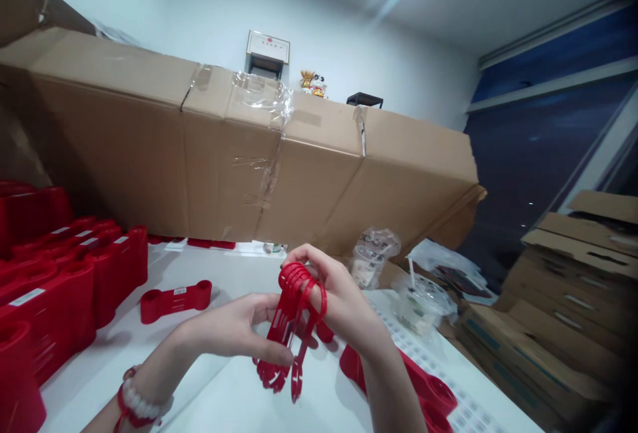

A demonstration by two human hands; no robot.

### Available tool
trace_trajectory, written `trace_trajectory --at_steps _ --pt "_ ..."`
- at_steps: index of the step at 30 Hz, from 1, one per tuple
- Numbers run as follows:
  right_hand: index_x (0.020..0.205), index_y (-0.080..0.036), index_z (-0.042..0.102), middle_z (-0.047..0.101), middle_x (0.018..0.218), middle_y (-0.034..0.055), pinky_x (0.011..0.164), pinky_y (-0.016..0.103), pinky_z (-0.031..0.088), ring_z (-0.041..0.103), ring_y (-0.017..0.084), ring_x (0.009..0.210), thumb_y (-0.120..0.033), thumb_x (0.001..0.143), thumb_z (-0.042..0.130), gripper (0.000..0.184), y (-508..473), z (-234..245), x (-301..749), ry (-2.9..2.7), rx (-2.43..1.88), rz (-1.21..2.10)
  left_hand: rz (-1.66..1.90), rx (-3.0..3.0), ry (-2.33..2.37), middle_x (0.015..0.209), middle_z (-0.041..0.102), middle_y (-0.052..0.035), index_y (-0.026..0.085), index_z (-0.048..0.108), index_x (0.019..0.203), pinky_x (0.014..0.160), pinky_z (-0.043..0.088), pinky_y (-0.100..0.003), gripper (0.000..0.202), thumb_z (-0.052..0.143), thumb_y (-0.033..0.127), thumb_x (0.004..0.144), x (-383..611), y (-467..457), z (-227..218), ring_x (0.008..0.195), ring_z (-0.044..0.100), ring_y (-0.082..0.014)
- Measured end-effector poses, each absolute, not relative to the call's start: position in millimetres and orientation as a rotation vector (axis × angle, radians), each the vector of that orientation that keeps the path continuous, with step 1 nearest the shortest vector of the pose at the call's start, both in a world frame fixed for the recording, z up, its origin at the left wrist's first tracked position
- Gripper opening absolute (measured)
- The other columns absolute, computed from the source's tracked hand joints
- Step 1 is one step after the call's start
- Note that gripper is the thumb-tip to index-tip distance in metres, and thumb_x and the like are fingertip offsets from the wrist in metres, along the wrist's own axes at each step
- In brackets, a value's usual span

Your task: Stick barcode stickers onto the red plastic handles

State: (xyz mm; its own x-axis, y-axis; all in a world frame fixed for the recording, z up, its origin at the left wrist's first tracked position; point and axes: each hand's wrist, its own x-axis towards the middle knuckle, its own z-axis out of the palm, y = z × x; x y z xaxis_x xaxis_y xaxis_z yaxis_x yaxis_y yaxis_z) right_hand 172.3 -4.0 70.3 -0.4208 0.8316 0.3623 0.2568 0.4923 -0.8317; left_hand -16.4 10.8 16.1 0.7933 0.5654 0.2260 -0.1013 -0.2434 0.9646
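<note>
A loose bunch of flat red plastic pieces with ring-shaped ends [285, 317] hangs tilted between my two hands above the white table. My right hand [339, 290] grips the upper rings, with its fingers curled around and partly through them. From the left, my left hand [244, 330] closes on the lower part of the bunch, thumb in front and fingers behind. One piece at the right of the bunch splays away from the others. Beyond my left forearm lies a red piece with a white label [177, 300]. More red pieces [423, 383] lie beside my right forearm, partly hidden by it.
Stacked red pieces with labels [114, 273] fill the table's left side. A sheet of small labels [466, 410] runs along the right edge. Bagged plastic cups [367, 263] stand behind. A large cardboard panel [224, 167] leans over the back; cardboard boxes [558, 340] are piled at right.
</note>
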Motion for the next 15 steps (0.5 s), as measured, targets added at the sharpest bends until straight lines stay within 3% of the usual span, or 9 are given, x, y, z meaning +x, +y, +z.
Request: trace_trajectory --at_steps 5,8,11,15 --pt "0.089 -0.024 0.050 0.054 0.062 -0.0083 0.041 0.020 0.037 0.050 0.009 0.043 -0.010 0.087 0.053 0.015 -3 65 168 -1.853 -0.935 0.920 0.644 1.686 0.414 0.105 0.074 -0.0073 0.020 0.067 0.108 0.094 0.054 -0.039 0.030 0.078 0.030 0.083 -11 9 11 0.104 0.069 -0.0230" --pt "0.085 -0.026 0.042 0.049 0.058 -0.0105 0.038 0.021 0.032 0.049 0.010 0.039 -0.009 0.085 0.053 0.020 -2 63 165 -1.848 -0.999 0.939 0.635 1.679 0.508 0.086 0.068 -0.0017 0.020 0.061 0.099 0.071 0.056 -0.033 0.029 0.079 0.028 0.078 -9 13 7 0.078 0.068 -0.0182" --pt "0.080 -0.025 0.039 0.047 0.063 -0.0092 0.046 0.022 0.035 0.051 0.011 0.050 -0.007 0.081 0.053 0.024 2 64 165 -1.904 -1.002 0.801 0.646 1.713 0.627 0.073 0.060 0.0032 0.021 0.055 0.096 0.049 0.044 -0.026 0.025 0.073 0.030 0.081 -10 14 9 0.054 0.054 -0.0121" --pt "0.076 -0.024 0.039 0.045 0.067 -0.0072 0.056 0.025 0.032 0.040 0.013 0.062 -0.008 0.083 0.055 0.024 6 65 168 -1.975 -1.047 0.497 0.763 1.807 0.752 0.072 0.050 0.0049 0.021 0.052 0.089 0.057 0.038 -0.026 0.017 0.057 0.036 0.094 -15 6 18 0.062 0.049 -0.0120"
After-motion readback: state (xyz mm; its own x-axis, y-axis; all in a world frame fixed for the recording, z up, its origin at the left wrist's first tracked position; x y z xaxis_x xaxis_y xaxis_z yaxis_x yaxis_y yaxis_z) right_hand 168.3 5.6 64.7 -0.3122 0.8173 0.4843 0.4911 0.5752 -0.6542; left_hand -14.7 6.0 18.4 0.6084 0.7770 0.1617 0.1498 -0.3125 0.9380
